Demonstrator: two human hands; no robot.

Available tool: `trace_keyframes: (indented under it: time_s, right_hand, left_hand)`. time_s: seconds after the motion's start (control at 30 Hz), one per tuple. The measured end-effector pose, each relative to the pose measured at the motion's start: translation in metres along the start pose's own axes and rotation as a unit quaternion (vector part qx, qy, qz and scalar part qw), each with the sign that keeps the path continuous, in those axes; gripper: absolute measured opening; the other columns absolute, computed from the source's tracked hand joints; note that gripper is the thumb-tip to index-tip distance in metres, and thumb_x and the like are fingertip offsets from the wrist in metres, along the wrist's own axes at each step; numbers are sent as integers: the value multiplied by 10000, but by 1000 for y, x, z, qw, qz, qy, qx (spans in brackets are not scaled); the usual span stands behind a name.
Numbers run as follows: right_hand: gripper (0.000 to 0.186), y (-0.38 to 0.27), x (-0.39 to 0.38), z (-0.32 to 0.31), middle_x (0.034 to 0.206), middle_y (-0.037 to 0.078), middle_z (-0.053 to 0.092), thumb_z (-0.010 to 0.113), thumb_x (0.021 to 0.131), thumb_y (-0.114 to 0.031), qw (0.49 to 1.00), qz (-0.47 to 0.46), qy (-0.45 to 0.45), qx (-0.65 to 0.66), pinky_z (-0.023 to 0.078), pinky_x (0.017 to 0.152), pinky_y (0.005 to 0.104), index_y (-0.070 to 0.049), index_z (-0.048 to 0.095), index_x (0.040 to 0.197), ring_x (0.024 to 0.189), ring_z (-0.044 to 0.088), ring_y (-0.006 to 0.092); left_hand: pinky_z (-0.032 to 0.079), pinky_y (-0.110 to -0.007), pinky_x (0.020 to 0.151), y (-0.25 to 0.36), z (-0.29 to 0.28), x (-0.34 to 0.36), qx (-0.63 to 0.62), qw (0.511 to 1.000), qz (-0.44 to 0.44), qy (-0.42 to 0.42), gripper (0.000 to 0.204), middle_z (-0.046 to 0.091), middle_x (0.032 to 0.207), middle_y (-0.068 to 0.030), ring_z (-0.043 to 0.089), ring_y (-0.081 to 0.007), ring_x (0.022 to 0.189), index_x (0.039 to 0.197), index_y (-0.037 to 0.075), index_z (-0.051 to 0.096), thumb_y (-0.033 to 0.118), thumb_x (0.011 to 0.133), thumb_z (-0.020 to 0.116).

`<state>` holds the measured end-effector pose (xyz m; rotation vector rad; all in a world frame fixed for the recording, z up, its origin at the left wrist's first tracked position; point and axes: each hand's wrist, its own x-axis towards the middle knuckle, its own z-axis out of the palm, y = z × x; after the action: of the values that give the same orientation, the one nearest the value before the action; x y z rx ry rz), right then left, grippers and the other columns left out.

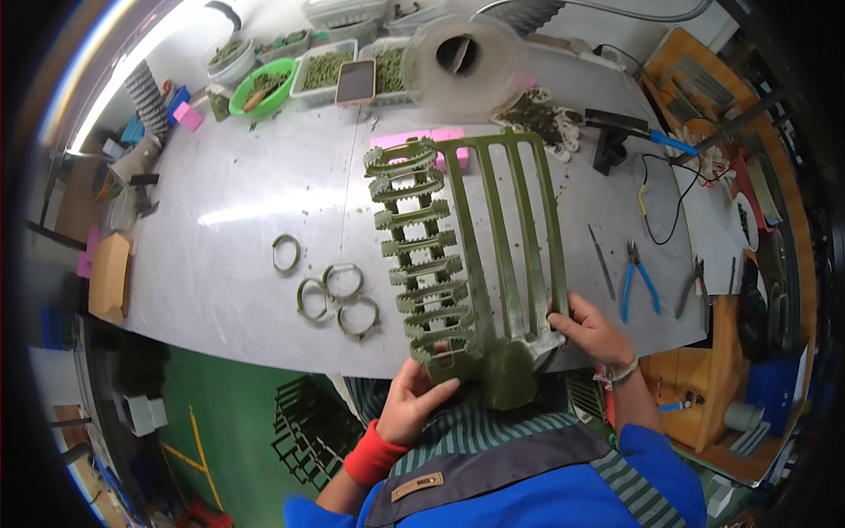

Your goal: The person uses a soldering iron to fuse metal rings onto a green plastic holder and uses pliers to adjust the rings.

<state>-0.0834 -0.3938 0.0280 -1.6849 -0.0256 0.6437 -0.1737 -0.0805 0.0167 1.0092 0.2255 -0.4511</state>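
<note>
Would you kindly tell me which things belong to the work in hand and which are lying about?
Apparently in the work:
green rack, in left hand and right hand
toothed rings on it
loose rings, probably

Apparently lying about:
blue-handled pliers
phone
green bowl

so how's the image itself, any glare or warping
Head view: a white glare streak crosses the table, left of the green rack; head view: the lamp at upper left looks blown out; head view: the table's front edge looks bowed, corners darken to black.
</note>
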Motion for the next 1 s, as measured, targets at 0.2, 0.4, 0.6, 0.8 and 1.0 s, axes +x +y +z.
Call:
trace_keyframes:
  time_s: [0.2, 0.4, 0.6, 0.8, 1.0]
  right_hand:
    - [343, 8, 9, 31, 965, -45, 611, 531, 1083, -267, 987, -20, -21, 156, 468, 664, 201, -54, 545, 1351, 788, 549, 22]
    - [416, 9, 22, 72, 1196, 17, 651, 467, 1106, -247, 917, 37, -70, 392, 526, 834, 236, -29, 474, 1460, 1001, 628, 81]
    - [360, -13, 28, 86, 1077, 1, 636, 469, 1106, -256, 952, -6, -96, 291, 512, 735, 247, -23, 532, 1374, 848, 601, 79]
    - [341, -38, 39, 104, 959, -22, 605, 489, 1100, -286, 967, -47, -153, 198, 477, 683, 237, -25, 569, 1305, 775, 544, 63]
    - [311, -43, 41, 118, 938, -26, 576, 510, 1093, -299, 979, -18, -136, 154, 469, 666, 232, -29, 583, 1229, 766, 531, 58]
  left_hand:
    - [432, -434, 1095, 30, 15, -11, -13, 994, 100, -35, 852, 449, 1500, -179, 534, -277, 1296, 1542, 83, 295, 54, 823, 752]
    - [416, -455, 1106, 45, 20, -5, 11, 957, 239, -166, 789, 496, 1442, -237, 528, -311, 1295, 1408, 94, 358, -45, 760, 787]
    - [411, -521, 1110, 51, -3, -14, -126, 953, 251, -111, 718, 553, 1317, -236, 518, -381, 1285, 1336, 119, 456, 106, 709, 805]
    - [375, -544, 1140, 43, -37, -26, -253, 930, 259, -58, 627, 521, 1369, -194, 475, -395, 1325, 1356, 173, 474, 117, 766, 678]
    - [328, -542, 1167, 28, -56, -38, -295, 924, 242, -25, 610, 483, 1419, -178, 429, -381, 1361, 1370, 179, 456, 87, 779, 577]
